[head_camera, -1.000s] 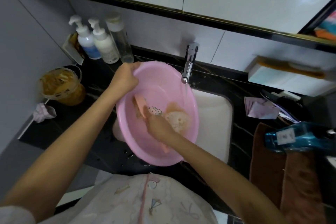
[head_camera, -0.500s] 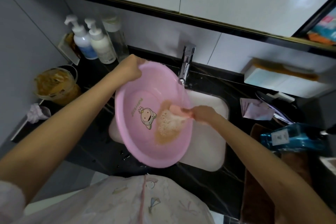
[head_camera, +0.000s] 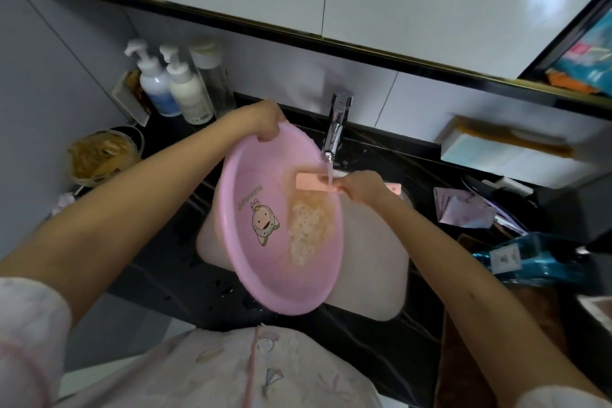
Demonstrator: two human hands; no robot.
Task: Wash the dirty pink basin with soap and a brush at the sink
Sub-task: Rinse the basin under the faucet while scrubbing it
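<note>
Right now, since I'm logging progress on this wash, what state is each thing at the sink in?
Pink basin: tilted over the sink, brownish foam inside.
Tap: running, stream landing on the brush.
Brush: held across the basin's rim, under the stream.
Left hand: grips the basin's far rim.
Right hand: grips the brush.
Pump bottles: upright.

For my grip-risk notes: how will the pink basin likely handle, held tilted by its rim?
Probably slippery: the pink basin is wet, with suds inside. Likely light for its size, since only the left hand grips it, tilted, by the rim. Seemingly stiff plastic: it looks round and undeformed under that one-sided grip.
</note>
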